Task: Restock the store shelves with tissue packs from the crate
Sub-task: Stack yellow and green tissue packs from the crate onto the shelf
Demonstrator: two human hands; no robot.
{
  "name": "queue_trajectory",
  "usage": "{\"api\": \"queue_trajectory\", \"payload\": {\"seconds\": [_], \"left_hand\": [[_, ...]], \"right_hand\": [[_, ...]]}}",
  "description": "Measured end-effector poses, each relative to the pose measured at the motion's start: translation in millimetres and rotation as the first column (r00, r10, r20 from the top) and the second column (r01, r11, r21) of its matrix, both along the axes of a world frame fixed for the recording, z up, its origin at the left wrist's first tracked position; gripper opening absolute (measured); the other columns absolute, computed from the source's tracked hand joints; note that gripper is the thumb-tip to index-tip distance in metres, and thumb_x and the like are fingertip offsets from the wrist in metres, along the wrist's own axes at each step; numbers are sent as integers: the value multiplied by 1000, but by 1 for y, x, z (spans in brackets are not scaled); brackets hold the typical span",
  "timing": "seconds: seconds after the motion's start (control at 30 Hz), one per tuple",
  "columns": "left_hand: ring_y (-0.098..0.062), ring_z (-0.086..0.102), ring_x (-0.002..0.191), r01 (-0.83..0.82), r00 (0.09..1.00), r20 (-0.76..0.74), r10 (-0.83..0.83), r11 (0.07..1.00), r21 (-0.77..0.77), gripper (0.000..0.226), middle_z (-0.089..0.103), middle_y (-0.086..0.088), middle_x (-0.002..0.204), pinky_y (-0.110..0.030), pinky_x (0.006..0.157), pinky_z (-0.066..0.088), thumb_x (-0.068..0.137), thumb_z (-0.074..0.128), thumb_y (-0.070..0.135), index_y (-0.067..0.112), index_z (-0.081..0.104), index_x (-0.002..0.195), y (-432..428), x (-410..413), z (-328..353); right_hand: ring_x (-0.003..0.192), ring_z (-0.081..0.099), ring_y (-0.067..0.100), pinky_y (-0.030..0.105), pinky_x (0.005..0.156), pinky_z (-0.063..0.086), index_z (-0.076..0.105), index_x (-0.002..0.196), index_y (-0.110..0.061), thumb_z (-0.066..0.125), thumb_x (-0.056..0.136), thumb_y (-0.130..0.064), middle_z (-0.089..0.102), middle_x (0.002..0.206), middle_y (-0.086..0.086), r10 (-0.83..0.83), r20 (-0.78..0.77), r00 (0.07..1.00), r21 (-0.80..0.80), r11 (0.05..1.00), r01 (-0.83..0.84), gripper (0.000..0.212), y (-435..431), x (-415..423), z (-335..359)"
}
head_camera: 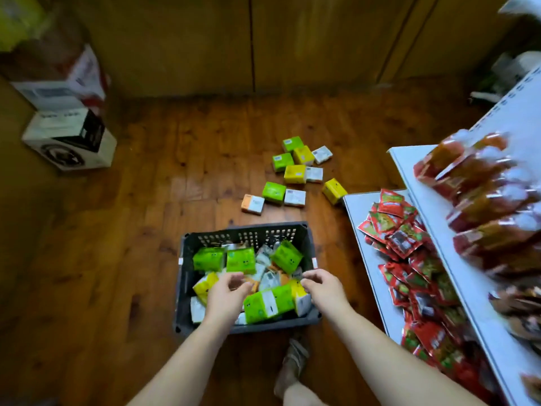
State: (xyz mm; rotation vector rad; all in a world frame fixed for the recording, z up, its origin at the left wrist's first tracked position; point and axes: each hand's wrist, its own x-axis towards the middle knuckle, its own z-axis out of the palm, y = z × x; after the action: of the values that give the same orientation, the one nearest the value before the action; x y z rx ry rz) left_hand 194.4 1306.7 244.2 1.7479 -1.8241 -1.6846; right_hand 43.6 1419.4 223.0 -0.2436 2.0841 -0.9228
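A dark plastic crate [187, 288] stands on the wooden floor, filled with several green, yellow and white tissue packs [268, 303]. Both my hands hover inside the crate above the packs. My left hand [227, 294] has loosely curled fingers over an orange-and-white pack, holding nothing that I can see. My right hand [322, 285] sits near the crate's right wall with fingers bent down, also holding nothing. Several more tissue packs [294, 172] lie scattered on the floor beyond the crate. The white shelves [355, 203] are to the right.
The lower shelf holds a pile of red snack sachets [401, 238]; the upper shelf [409, 159] carries red-orange bagged goods [480, 183]. Cardboard boxes [70, 139] are stacked at the far left. A wooden wall runs along the back. My foot [294, 361] is just behind the crate.
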Motion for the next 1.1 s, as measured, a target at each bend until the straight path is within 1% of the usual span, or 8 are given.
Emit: {"api": "queue_trajectory", "payload": {"seconds": [0.17,0.27,0.53,0.63,0.7,0.87,0.97,1.1], "left_hand": [[-16,53,78,-149,983,131,129,977,154,24,58,-10,98,-9,51,38,88,59,1,-5,58,112,-27,1,-108],[-16,52,93,-200,965,211,158,959,200,24,59,-9,103,-20,73,35,89,59,4,-2,60,112,-36,10,-189],[-36,60,105,-264,922,363,132,902,343,28,65,-22,112,-43,93,47,86,58,5,1,62,113,-48,22,-414],[-30,61,92,-245,941,323,103,865,439,44,58,-26,122,-36,75,50,87,49,-4,4,51,130,-43,5,-445],[-22,54,79,-201,960,271,74,856,477,53,59,-26,120,-27,56,43,84,42,-11,11,49,132,-40,-5,-445],[-25,54,88,-180,983,129,129,795,580,49,60,-12,96,-34,76,42,82,47,-14,21,56,114,-48,-18,-376],[-26,57,89,-98,994,14,110,810,578,36,63,-10,101,-36,79,43,83,54,-6,24,61,103,-64,-31,-302],[-19,55,75,41,988,-149,41,859,511,22,57,-5,89,-30,68,40,79,64,0,20,58,85,-84,-66,-179]], "right_hand": [[97,58,20,27,85,42,66,103,-9,64,83,-12,65,102,7,140,61,988,185,971,-149,20,-41,-20,-103],[102,58,20,26,85,41,63,108,-13,64,85,-17,63,111,6,228,139,964,293,920,-260,24,-57,-14,-183],[133,36,28,31,105,33,23,146,-20,75,73,-42,35,144,13,348,259,901,459,776,-432,92,-64,29,-366],[135,35,26,30,104,32,15,148,-23,77,70,-45,33,148,10,325,256,910,457,789,-410,102,-60,36,-392],[131,40,25,28,101,35,18,148,-23,78,71,-40,39,146,8,304,237,923,437,815,-380,99,-57,35,-390],[105,56,26,31,88,46,36,121,-23,84,53,-33,58,119,10,5,236,972,340,936,-87,84,-53,13,-332],[98,62,33,46,86,52,42,110,-17,79,41,-25,63,109,17,-189,344,920,167,976,138,79,-53,-7,-266],[73,60,20,25,62,52,54,105,-14,72,46,-12,64,84,6,-234,361,903,-86,956,282,62,-50,-37,-146]]}}
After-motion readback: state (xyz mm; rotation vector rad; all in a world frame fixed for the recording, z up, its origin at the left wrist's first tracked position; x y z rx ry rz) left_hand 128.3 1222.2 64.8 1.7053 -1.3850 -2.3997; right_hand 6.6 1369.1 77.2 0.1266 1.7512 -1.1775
